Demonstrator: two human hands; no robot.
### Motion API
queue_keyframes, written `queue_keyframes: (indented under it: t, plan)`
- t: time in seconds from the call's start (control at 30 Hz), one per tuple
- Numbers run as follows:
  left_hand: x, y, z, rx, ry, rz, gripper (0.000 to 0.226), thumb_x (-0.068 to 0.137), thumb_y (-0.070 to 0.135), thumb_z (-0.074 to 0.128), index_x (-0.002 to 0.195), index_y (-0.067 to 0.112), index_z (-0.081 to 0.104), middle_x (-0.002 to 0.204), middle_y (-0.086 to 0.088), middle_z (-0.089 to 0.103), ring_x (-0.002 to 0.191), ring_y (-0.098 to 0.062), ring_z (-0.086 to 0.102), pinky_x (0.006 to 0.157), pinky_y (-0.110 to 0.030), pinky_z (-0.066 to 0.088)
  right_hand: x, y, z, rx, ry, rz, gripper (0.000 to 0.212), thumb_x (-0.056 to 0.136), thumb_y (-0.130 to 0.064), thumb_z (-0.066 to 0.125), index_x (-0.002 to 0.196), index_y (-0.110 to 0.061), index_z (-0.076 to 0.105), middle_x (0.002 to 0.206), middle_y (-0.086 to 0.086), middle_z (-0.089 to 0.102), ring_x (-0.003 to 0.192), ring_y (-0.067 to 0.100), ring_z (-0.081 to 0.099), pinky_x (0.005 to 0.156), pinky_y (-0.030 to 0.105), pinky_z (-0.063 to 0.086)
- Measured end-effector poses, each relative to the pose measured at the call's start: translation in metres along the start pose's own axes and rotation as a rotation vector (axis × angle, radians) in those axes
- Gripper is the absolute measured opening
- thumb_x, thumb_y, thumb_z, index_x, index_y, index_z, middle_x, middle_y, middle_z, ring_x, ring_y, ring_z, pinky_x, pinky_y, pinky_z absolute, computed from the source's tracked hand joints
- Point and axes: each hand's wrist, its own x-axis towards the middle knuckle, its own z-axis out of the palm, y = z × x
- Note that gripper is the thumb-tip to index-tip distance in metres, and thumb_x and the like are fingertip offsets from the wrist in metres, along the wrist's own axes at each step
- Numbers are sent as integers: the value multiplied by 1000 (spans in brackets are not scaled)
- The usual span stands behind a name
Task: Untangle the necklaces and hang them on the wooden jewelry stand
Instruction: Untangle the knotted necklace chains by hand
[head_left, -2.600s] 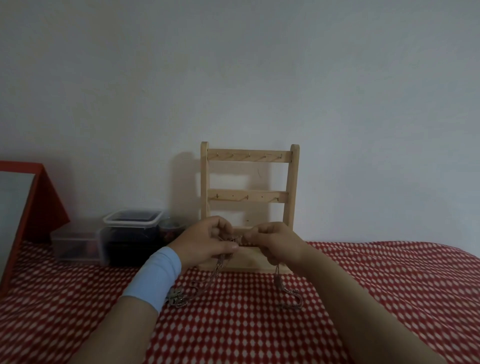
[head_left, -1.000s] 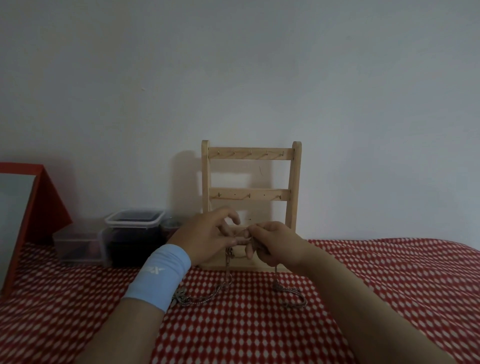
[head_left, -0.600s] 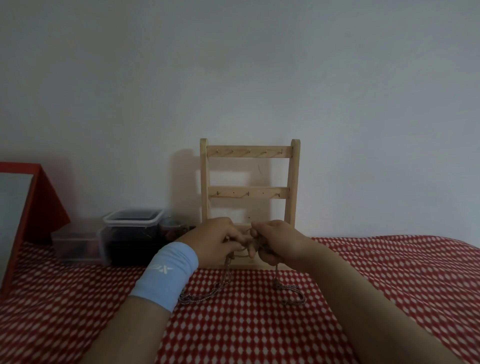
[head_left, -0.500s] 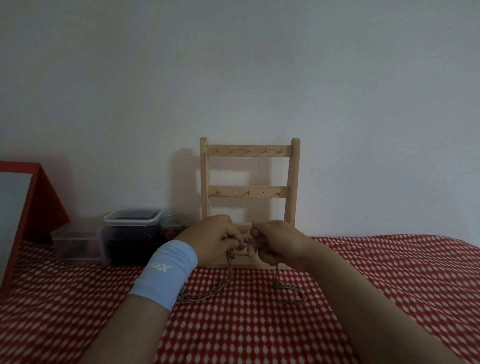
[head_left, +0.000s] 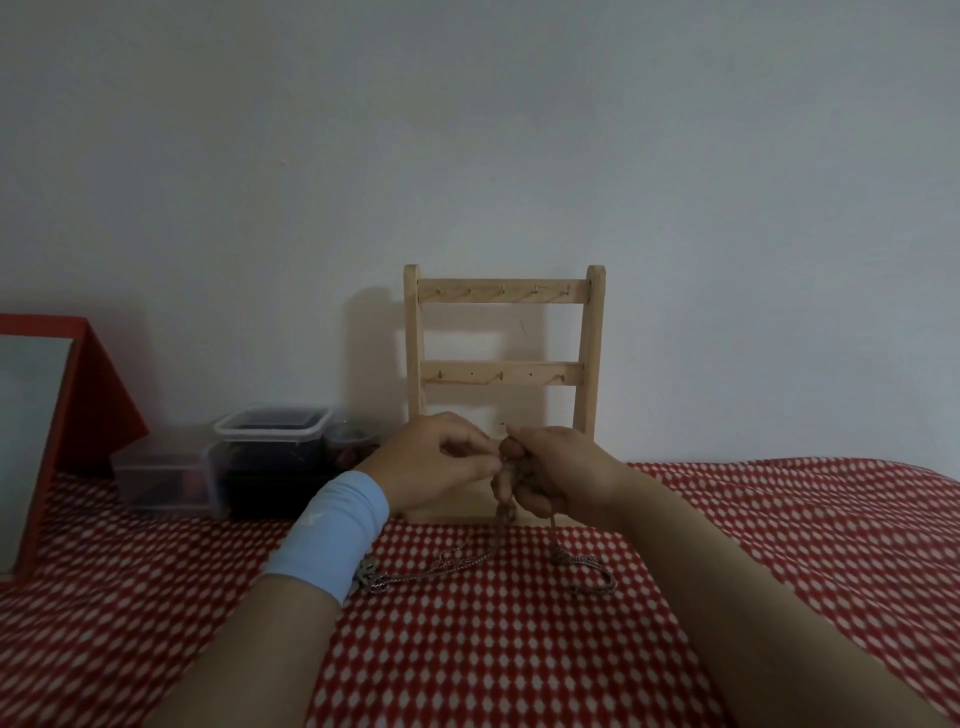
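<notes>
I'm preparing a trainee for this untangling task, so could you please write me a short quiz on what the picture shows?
1. True or false: a necklace already hangs on the wooden jewelry stand.
2. What do the left hand and right hand both pinch? A) the tangled necklaces B) a container lid C) a hook on the stand
3. Fill in: the necklaces' loose ends trail down onto the red checked ____.
Key: 1 false; 2 A; 3 cloth.
</notes>
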Motion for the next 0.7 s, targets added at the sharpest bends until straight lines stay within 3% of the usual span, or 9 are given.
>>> queue_keyframes:
  t: [0.13, 0.23, 0.3, 0.37, 0.43, 0.47, 0.57, 0.63, 0.7]
  plan:
    - [-1, 6, 4, 35, 4, 9, 6, 79, 20, 76, 74, 19, 80, 84, 18, 72, 85, 8, 62, 77, -4, 43, 2, 1, 0, -72, 2, -23, 41, 110, -42, 30, 103, -9, 55, 91, 25, 64, 47, 17, 42, 46, 26, 27]
    - [4, 4, 6, 177, 26, -33, 13, 75, 22, 75, 64, 30, 76, 82, 16, 71, 84, 0, 63, 83, -23, 51, 3, 4, 3, -134, -11, 0, 52, 110, -44, 29, 108, 0, 57, 107, 34, 69, 51, 20, 52, 45, 25, 35]
    - [6, -1, 5, 267, 22, -13, 13, 80, 26, 70, 69, 33, 72, 91, 15, 66, 89, -4, 61, 86, -31, 51, 2, 2, 7, -125, -1, 15, 47, 111, -43, 29, 100, -6, 55, 105, 28, 73, 55, 23, 58, 47, 25, 38]
    - [7, -6, 3, 208, 27, -21, 13, 92, 27, 60, 82, 29, 68, 98, 9, 64, 94, -8, 60, 88, -31, 49, 0, -1, 10, -123, 45, 34, 45, 111, -40, 28, 99, -7, 56, 97, 18, 78, 64, 25, 66, 55, 29, 46]
    - [7, -7, 2, -84, 103, -100, 21, 100, 20, 47, 88, 20, 64, 95, 2, 65, 92, -13, 61, 83, -29, 49, 0, 0, 9, -159, 140, 65, 47, 110, -42, 31, 101, -7, 60, 94, 11, 80, 79, 24, 71, 74, 36, 53]
    - [6, -6, 3, -345, 165, -156, 25, 102, 14, 42, 86, 14, 62, 86, -1, 64, 86, -17, 61, 78, -28, 49, 2, 3, 6, -187, 196, 78, 49, 109, -46, 34, 102, -7, 63, 95, 9, 80, 86, 23, 70, 83, 38, 53]
    - [7, 2, 2, -1096, 307, -228, 28, 101, 6, 35, 77, 9, 50, 61, -5, 47, 61, -20, 49, 70, -33, 47, 3, 7, 0, -179, 289, 111, 45, 103, -49, 48, 100, -9, 67, 89, 5, 77, 84, 20, 66, 85, 36, 52]
    - [7, 6, -3, -1248, 308, -208, 27, 99, 9, 34, 75, 10, 46, 57, -3, 42, 54, -17, 42, 68, -33, 43, 5, 8, -3, -48, 271, 106, 36, 101, -41, 58, 101, -7, 70, 83, 4, 75, 81, 19, 68, 84, 36, 54]
    - [4, 10, -9, -1160, 273, -182, 22, 99, 13, 34, 82, 11, 47, 60, -3, 51, 49, -14, 37, 63, -31, 38, 7, 8, -3, 104, 233, 78, 32, 98, -33, 66, 109, -3, 72, 92, 8, 76, 87, 21, 70, 87, 37, 56]
